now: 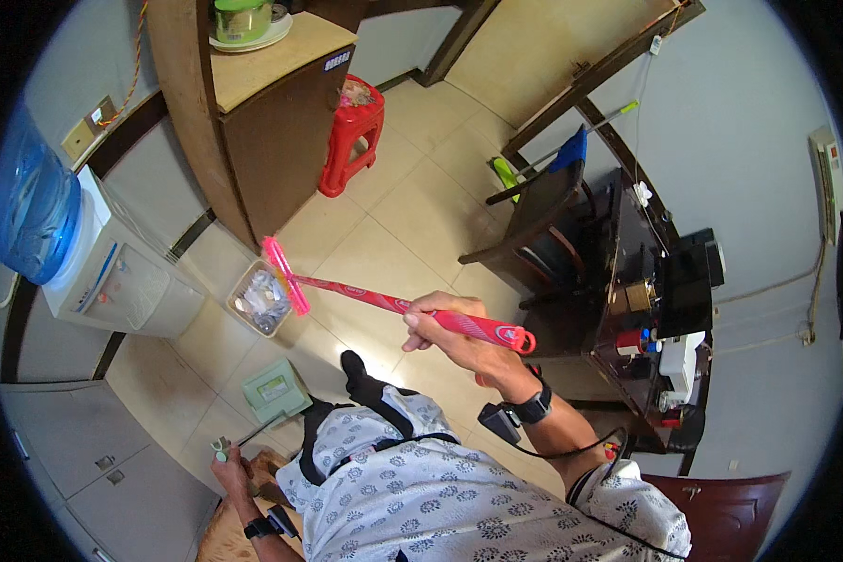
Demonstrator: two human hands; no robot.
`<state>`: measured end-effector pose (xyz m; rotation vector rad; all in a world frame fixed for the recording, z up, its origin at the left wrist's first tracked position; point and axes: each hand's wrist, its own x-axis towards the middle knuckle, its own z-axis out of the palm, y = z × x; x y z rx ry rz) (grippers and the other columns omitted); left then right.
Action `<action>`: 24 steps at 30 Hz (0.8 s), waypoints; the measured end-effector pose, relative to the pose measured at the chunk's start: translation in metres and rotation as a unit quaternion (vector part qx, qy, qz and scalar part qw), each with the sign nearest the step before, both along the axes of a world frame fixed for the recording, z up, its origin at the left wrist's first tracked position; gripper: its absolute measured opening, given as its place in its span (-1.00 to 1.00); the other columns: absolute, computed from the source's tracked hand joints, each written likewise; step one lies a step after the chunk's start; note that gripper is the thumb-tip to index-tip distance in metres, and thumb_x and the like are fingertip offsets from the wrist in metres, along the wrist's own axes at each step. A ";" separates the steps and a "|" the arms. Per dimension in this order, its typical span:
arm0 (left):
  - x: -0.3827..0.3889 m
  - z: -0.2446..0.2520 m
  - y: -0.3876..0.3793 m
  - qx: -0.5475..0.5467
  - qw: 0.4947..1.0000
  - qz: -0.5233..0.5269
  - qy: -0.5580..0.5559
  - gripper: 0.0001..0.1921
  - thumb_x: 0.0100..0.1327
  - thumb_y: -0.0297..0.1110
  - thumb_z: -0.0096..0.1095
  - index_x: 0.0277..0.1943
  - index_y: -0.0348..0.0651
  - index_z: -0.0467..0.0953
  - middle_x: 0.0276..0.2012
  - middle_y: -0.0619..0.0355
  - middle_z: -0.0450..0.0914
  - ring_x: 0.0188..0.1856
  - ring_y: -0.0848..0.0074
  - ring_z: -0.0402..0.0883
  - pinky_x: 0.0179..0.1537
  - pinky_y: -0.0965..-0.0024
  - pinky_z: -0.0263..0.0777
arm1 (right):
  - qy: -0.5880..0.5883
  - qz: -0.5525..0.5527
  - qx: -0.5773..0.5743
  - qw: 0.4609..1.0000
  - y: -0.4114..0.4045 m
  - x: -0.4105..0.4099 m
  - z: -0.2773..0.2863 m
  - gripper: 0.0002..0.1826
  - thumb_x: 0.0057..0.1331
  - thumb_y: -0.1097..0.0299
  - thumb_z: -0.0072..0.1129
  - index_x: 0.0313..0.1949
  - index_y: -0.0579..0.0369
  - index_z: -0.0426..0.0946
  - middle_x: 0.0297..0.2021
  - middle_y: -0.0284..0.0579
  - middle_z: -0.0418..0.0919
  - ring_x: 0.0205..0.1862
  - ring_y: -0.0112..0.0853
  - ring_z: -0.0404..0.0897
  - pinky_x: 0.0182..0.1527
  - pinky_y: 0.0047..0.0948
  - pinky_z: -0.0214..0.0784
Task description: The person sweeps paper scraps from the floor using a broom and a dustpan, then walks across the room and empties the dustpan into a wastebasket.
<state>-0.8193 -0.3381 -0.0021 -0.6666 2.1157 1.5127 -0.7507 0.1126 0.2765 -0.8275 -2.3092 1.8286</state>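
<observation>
My right hand [456, 336] grips the red patterned handle of a broom [474, 327] near its looped end. The handle slants away to the left. At the far end, the pink bristle head [286, 275] overlaps the right rim of a waste basket [272, 333] in this view; whether they touch, I cannot tell. Crumpled white and grey litter [260, 298] fills the basket. My left hand [232, 476] is closed around the handle top of a long-handled dustpan. Its pale green pan [275, 390] is in front of my legs, and I see no dirt on it.
A water dispenser [123, 281] with a blue bottle stands left, beside a brown cabinet [274, 140]. Past the cabinet is a red plastic stool [355, 133]. A dark chair [544, 225] and a cluttered desk [608, 302] line the right. Grey cupboards [84, 449] are at lower left.
</observation>
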 end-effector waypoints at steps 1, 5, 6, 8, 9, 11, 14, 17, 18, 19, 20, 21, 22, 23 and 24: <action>0.001 -0.011 -0.010 0.000 1.000 0.009 0.002 -0.81 0.30 -0.39 0.28 -0.11 -0.32 0.56 -0.57 0.21 0.51 -0.68 0.58 0.41 -0.67 0.41 0.22 | -0.019 -0.007 0.005 1.000 -0.001 -0.002 0.005 -0.75 0.45 0.32 0.18 -0.18 0.33 0.59 -0.40 -0.08 0.67 -0.32 -0.40 0.75 -0.29 -0.50 0.61; -0.008 -0.018 -0.013 0.023 0.999 0.007 0.029 -0.85 0.29 -0.41 0.27 -0.17 -0.31 0.56 -0.54 0.19 0.55 -0.69 0.55 0.42 -0.67 0.40 0.24 | -0.007 -0.028 0.016 0.999 0.006 0.002 0.004 -0.74 0.44 0.30 0.20 -0.15 0.31 0.58 -0.43 -0.10 0.67 -0.37 -0.40 0.74 -0.30 -0.47 0.61; -0.013 -0.005 -0.008 0.035 0.999 0.005 0.007 -0.86 0.28 -0.41 0.27 -0.19 -0.31 0.57 -0.52 0.19 0.56 -0.68 0.55 0.42 -0.65 0.39 0.26 | -0.014 -0.049 0.017 0.999 0.008 0.004 0.003 -0.74 0.45 0.30 0.19 -0.15 0.32 0.58 -0.43 -0.09 0.67 -0.37 -0.40 0.75 -0.31 -0.48 0.61; -0.019 -0.001 -0.007 0.021 1.000 -0.015 -0.017 -0.86 0.28 -0.41 0.28 -0.20 -0.31 0.58 -0.51 0.20 0.57 -0.63 0.57 0.45 -0.60 0.41 0.30 | -0.038 -0.085 0.025 0.995 0.011 0.005 0.004 -0.72 0.47 0.28 0.15 -0.16 0.33 0.59 -0.42 -0.08 0.67 -0.36 -0.38 0.75 -0.34 -0.49 0.60; -0.022 0.000 -0.009 0.006 0.999 -0.033 -0.037 -0.86 0.28 -0.40 0.28 -0.21 -0.32 0.58 -0.49 0.21 0.58 -0.58 0.59 0.48 -0.54 0.42 0.33 | -0.039 -0.084 0.025 0.995 0.011 0.004 0.005 -0.72 0.47 0.28 0.15 -0.16 0.33 0.59 -0.42 -0.08 0.67 -0.36 -0.38 0.75 -0.34 -0.49 0.60; -0.020 -0.020 -0.018 -0.002 0.999 -0.029 -0.021 -0.84 0.27 -0.40 0.29 -0.19 -0.35 0.59 -0.46 0.20 0.59 -0.51 0.58 0.51 -0.46 0.42 0.37 | -0.058 -0.109 0.028 0.992 0.011 0.003 0.003 -0.68 0.46 0.23 0.17 -0.16 0.34 0.59 -0.42 -0.09 0.67 -0.36 -0.37 0.75 -0.34 -0.50 0.59; -0.023 -0.034 -0.025 -0.016 0.999 -0.038 -0.005 -0.79 0.27 -0.40 0.30 -0.14 -0.40 0.59 -0.39 0.17 0.63 -0.38 0.55 0.57 -0.31 0.41 0.42 | -0.075 -0.113 0.055 0.989 0.011 0.001 -0.001 -0.66 0.45 0.21 0.17 -0.16 0.34 0.59 -0.44 -0.07 0.68 -0.37 -0.38 0.75 -0.33 -0.50 0.59; -0.031 -0.039 -0.025 -0.021 0.998 -0.060 -0.012 -0.75 0.27 -0.41 0.30 -0.09 -0.44 0.59 -0.31 0.11 0.66 -0.31 0.49 0.60 -0.22 0.38 0.46 | -0.100 -0.138 0.056 0.984 0.013 0.005 -0.012 -0.65 0.46 0.20 0.17 -0.15 0.35 0.59 -0.45 -0.06 0.68 -0.38 -0.38 0.75 -0.33 -0.50 0.60; -0.036 -0.036 -0.022 -0.020 0.997 -0.072 -0.019 -0.73 0.27 -0.42 0.30 -0.06 -0.46 0.59 -0.28 0.09 0.68 -0.29 0.46 0.60 -0.18 0.36 0.47 | -0.093 -0.144 0.061 0.983 0.016 0.010 -0.019 -0.65 0.46 0.20 0.16 -0.13 0.35 0.58 -0.46 -0.05 0.69 -0.38 -0.38 0.75 -0.32 -0.49 0.60; -0.039 -0.033 -0.018 -0.018 0.997 -0.075 -0.020 -0.73 0.27 -0.42 0.30 -0.06 -0.46 0.59 -0.28 0.09 0.68 -0.29 0.46 0.60 -0.18 0.36 0.47 | -0.094 -0.147 0.062 0.983 0.020 0.013 -0.024 -0.65 0.46 0.20 0.16 -0.13 0.35 0.58 -0.46 -0.05 0.69 -0.38 -0.38 0.75 -0.32 -0.49 0.60; -0.039 -0.029 -0.014 -0.016 0.997 -0.067 -0.028 -0.73 0.28 -0.42 0.29 -0.05 -0.46 0.58 -0.27 0.07 0.68 -0.28 0.45 0.61 -0.17 0.36 0.47 | -0.102 -0.159 0.063 0.980 0.024 0.014 -0.028 -0.67 0.46 0.23 0.17 -0.14 0.35 0.57 -0.46 -0.05 0.68 -0.39 -0.37 0.75 -0.34 -0.48 0.61; -0.042 -0.025 -0.008 -0.016 0.998 -0.058 -0.036 -0.72 0.28 -0.42 0.29 -0.05 -0.47 0.58 -0.25 0.06 0.68 -0.26 0.43 0.62 -0.16 0.36 0.47 | -0.110 -0.170 0.063 0.977 0.030 0.015 -0.032 -0.69 0.45 0.26 0.18 -0.14 0.36 0.56 -0.46 -0.04 0.67 -0.40 -0.35 0.75 -0.36 -0.46 0.62; -0.041 -0.035 -0.013 -0.019 0.998 -0.054 -0.034 -0.72 0.28 -0.42 0.29 -0.05 -0.47 0.58 -0.25 0.06 0.68 -0.26 0.43 0.62 -0.16 0.36 0.47 | -0.108 -0.167 0.060 0.978 0.035 0.012 -0.038 -0.69 0.45 0.26 0.18 -0.14 0.36 0.56 -0.46 -0.04 0.67 -0.40 -0.35 0.75 -0.36 -0.46 0.62; -0.037 -0.050 -0.020 -0.029 0.999 -0.040 -0.002 -0.81 0.29 -0.42 0.26 -0.13 -0.38 0.55 -0.41 0.15 0.56 -0.46 0.50 0.50 -0.38 0.38 0.36 | -0.113 -0.169 0.048 0.978 0.042 0.007 -0.045 -0.69 0.46 0.26 0.18 -0.14 0.35 0.56 -0.44 -0.04 0.67 -0.39 -0.35 0.75 -0.36 -0.46 0.62; -0.035 -0.064 -0.025 -0.037 0.998 -0.029 0.029 -0.88 0.30 -0.42 0.23 -0.22 -0.29 0.51 -0.56 0.25 0.44 -0.65 0.56 0.39 -0.59 0.41 0.26 | -0.118 -0.175 0.036 0.977 0.049 0.002 -0.052 -0.69 0.46 0.26 0.18 -0.14 0.35 0.56 -0.43 -0.04 0.67 -0.39 -0.35 0.75 -0.36 -0.46 0.62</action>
